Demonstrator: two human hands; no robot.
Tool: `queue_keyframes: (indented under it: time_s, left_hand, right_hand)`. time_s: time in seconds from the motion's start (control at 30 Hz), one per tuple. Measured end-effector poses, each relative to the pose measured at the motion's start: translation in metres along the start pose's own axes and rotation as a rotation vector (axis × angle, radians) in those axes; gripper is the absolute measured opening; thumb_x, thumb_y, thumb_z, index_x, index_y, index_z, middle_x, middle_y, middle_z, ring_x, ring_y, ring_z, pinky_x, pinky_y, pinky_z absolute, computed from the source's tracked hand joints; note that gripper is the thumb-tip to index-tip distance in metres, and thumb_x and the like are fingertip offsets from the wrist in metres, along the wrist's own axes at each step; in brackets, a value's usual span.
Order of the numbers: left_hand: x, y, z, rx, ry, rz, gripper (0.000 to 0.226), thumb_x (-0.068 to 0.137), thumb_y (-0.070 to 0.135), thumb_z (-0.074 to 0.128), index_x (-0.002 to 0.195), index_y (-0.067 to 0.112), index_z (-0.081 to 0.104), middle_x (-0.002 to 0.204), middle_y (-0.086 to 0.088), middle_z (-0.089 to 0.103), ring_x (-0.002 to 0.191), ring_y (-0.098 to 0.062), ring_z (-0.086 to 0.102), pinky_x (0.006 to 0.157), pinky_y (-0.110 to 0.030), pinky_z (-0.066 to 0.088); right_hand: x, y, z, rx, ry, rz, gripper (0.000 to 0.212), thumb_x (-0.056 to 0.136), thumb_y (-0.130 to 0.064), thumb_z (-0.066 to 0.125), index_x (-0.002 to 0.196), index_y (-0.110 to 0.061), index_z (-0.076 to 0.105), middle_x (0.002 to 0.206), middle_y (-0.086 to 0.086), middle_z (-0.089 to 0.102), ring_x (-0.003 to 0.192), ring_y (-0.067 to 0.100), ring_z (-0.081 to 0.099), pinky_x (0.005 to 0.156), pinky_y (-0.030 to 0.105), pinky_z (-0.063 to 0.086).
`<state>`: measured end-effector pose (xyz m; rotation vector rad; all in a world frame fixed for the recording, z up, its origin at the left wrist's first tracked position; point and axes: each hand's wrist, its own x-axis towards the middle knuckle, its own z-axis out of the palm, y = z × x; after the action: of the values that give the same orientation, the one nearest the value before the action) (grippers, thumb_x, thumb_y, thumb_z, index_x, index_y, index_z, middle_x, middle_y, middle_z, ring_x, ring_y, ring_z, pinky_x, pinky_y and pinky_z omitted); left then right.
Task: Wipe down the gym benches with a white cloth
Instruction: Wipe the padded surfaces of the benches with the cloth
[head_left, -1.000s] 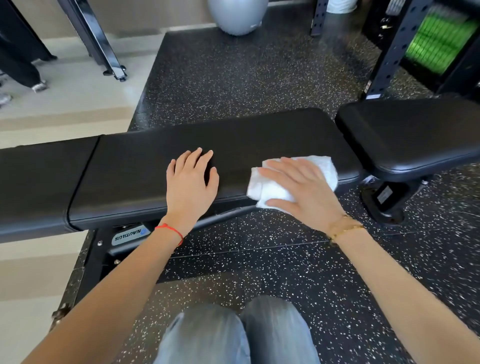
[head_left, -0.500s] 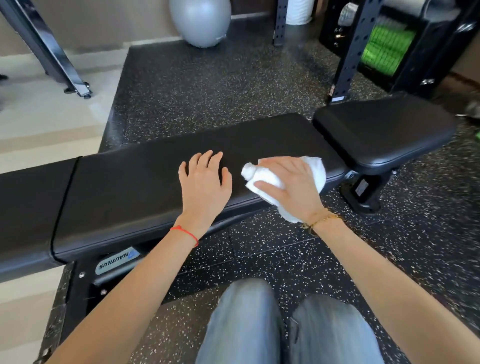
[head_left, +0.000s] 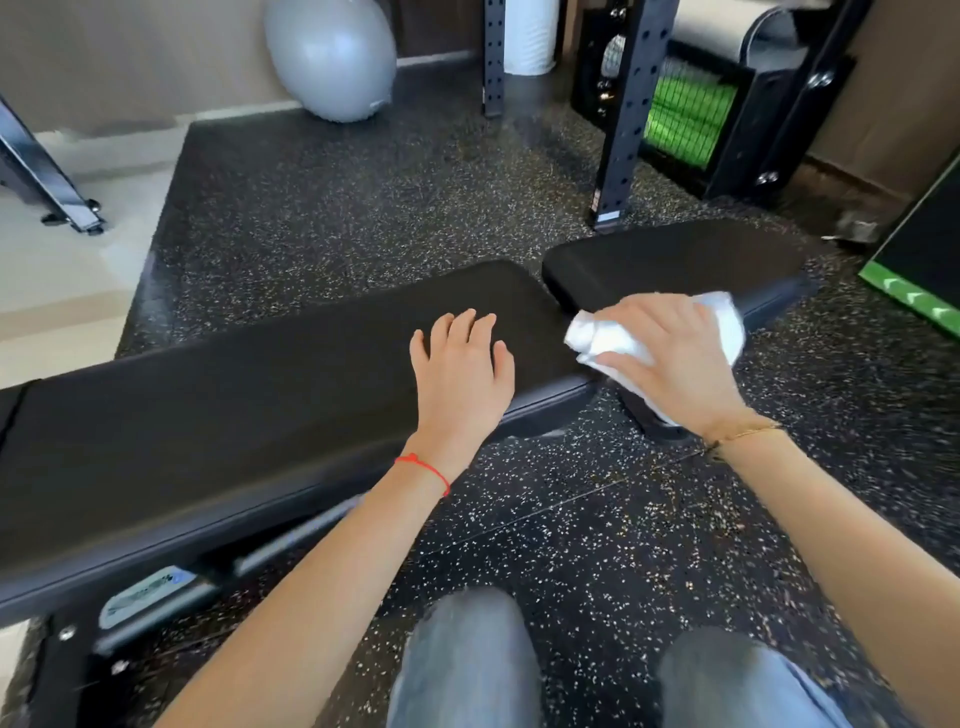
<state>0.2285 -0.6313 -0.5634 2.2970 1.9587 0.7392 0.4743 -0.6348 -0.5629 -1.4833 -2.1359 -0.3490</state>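
One white cloth is gripped in the right hand, whose fingers are curled over it, at the gap between the long black bench surface and the shorter seat pad. The left hand is laid flat and spread, holding nothing, near the long pad's right end. Bare padding is left along the surface to the left, and speckled rubber floor lies open beyond its far edge. Against half a second ago, the cloth has been carried rightward off the long pad's corner toward the seat pad, while the left hand has stayed planted.
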Motion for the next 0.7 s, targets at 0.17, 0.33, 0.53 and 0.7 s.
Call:
queue_keyframes:
  time_s: [0.17,0.33,0.53,0.7]
  left_hand:
    - [0.017,0.063,0.046,0.062,-0.034,-0.136,0.048,0.1,0.035,0.034,0.143,0.021,0.046,0.153,-0.003,0.041,0.145,-0.028,0.028,0.119,-0.056,0.015]
    - [0.022,0.084,0.063,0.189,0.046,-0.245,0.05,0.096,0.037,0.033,0.141,0.022,0.049,0.148,-0.004,0.046,0.141,-0.032,0.034,0.116,-0.061,0.02]
    - [0.022,0.082,0.065,0.215,0.074,-0.258,0.047,0.096,0.039,0.038,0.14,0.027,0.05,0.148,0.001,0.047,0.14,-0.027,0.036,0.116,-0.057,0.022]
    - [0.022,0.083,0.065,0.221,0.097,-0.264,0.044,0.097,0.038,0.04,0.139,0.031,0.051,0.148,0.004,0.048,0.14,-0.023,0.036,0.116,-0.054,0.023]
  right_hand:
    - [-0.021,0.057,0.033,-0.1,-0.168,-0.135,0.049,0.095,-0.062,0.046,0.136,-0.037,0.048,0.142,-0.008,0.044,0.126,0.026,0.043,0.098,0.043,0.031]
    - [-0.019,0.081,0.053,-0.039,-0.132,-0.258,0.053,0.095,-0.066,0.041,0.14,-0.038,0.043,0.148,-0.009,0.04,0.134,0.023,0.039,0.1,0.043,0.029]
    - [-0.012,0.119,0.042,0.073,-0.143,-0.437,0.062,0.095,-0.064,0.044,0.145,-0.028,0.043,0.152,-0.006,0.041,0.137,0.023,0.037,0.109,0.041,0.028]
    - [-0.014,0.156,0.042,0.074,-0.15,-0.298,0.067,0.094,-0.069,0.039,0.149,-0.031,0.034,0.155,-0.011,0.034,0.142,0.021,0.032,0.113,0.043,0.025]
